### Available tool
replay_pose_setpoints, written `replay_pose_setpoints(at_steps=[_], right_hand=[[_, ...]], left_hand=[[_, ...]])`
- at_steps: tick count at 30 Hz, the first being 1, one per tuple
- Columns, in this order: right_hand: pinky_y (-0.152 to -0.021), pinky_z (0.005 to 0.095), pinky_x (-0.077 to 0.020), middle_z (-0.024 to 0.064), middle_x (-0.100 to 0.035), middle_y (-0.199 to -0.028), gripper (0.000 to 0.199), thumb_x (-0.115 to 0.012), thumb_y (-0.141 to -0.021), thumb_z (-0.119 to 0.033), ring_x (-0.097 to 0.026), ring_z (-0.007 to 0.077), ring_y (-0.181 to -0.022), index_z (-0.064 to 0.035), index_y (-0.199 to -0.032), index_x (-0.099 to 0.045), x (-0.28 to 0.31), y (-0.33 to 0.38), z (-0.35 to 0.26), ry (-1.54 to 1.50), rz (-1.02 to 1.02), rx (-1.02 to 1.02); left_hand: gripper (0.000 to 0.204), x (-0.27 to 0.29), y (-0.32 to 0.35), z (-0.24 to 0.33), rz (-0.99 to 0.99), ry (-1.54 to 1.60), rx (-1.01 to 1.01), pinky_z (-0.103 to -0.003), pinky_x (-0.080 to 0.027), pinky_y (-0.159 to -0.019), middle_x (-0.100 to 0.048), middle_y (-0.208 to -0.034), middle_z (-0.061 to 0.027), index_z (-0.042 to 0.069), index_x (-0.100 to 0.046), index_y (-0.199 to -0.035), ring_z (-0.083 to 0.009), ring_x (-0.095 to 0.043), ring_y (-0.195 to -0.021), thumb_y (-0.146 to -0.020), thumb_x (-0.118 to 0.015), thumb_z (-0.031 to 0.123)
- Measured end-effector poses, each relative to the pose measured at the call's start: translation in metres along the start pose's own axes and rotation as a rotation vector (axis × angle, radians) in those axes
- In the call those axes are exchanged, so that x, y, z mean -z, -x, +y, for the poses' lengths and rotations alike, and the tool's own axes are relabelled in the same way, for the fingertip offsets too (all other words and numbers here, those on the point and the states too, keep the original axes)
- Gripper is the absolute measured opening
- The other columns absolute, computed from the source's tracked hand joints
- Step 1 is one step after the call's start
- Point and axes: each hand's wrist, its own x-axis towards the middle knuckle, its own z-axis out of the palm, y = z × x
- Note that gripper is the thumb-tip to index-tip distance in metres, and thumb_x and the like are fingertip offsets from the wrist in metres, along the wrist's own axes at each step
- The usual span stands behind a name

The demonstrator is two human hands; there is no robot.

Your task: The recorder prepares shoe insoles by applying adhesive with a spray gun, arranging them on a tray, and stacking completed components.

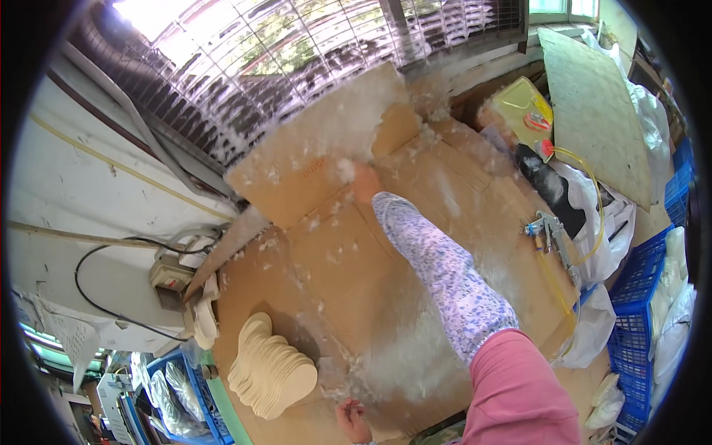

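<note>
My right hand (363,184) reaches far forward, its arm in a flowered sleeve cover. Its fingers are closed at a tuft of white fluff (345,170), against the upright cardboard panel (297,159) at the back. Low in the middle, my left hand (353,421) rests over the near edge of the cardboard-covered table (334,259), fingers loosely curled and nothing seen in them. To its left lies a fanned stack of cream insole-shaped pieces (273,367). Pale fluff is scattered over the cardboard.
A spray gun (550,239) with a yellow hose hangs at the table's right edge, near a yellowish plastic can (523,111). Blue crates (634,326) stand at the right. On the left are a switch box (170,273) and a black cable (81,285). Wire mesh (282,52) covers the back opening.
</note>
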Motion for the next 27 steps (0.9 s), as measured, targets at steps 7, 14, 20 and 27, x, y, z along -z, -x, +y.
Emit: replay_pose_setpoints(at_steps=[7, 14, 20, 27], right_hand=[[-0.081, 0.0439, -0.0477, 0.0176, -0.065, -0.095, 0.025, -0.060, -0.083, -0.016, -0.060, 0.0390, -0.092, -0.0072, -0.106, -0.063, 0.108, -0.056, 0.029, -0.236, 0.374, -0.324], [-0.087, 0.0441, -0.0451, 0.0191, -0.058, -0.104, 0.043, -0.068, -0.074, -0.014, -0.055, 0.0367, -0.099, -0.0068, -0.115, -0.055, 0.132, -0.122, 0.030, 0.336, 0.280, -0.207], [-0.082, 0.0463, -0.0478, 0.0219, -0.059, -0.106, 0.054, -0.072, -0.069, -0.020, -0.057, 0.0390, -0.100, -0.0092, -0.119, -0.054, 0.135, -0.088, 0.088, 0.618, -0.012, -0.145], [-0.086, 0.0457, -0.0471, 0.0219, -0.064, -0.101, 0.030, -0.063, -0.078, -0.022, -0.059, 0.0391, -0.098, -0.0037, -0.102, -0.065, 0.176, -0.068, 0.157, 0.525, 0.417, -0.357]], left_hand=[[0.026, -0.002, -0.006, 0.011, -0.030, 0.034, -0.004, -0.028, -0.045, -0.076, -0.057, -0.105, -0.0056, 0.005, -0.052, -0.118, -0.0129, -0.052, -0.089, -0.093, -0.044, 0.004], [0.026, -0.022, -0.011, 0.017, -0.057, -0.096, 0.131, -0.028, -0.045, -0.078, -0.056, -0.105, -0.0069, 0.003, -0.051, -0.119, -0.0169, -0.052, -0.087, -0.095, -0.041, 0.006], [0.029, -0.058, -0.003, 0.036, -0.096, -0.009, 0.238, -0.027, -0.047, -0.071, -0.059, -0.104, -0.0083, 0.005, -0.049, -0.123, -0.0161, -0.054, -0.077, -0.096, -0.042, 0.013], [0.036, 0.007, -0.061, 0.010, -0.190, -0.104, 0.186, -0.030, -0.046, -0.074, -0.057, -0.107, -0.0072, 0.007, -0.048, -0.127, -0.0152, -0.051, -0.085, -0.096, -0.050, 0.023]])
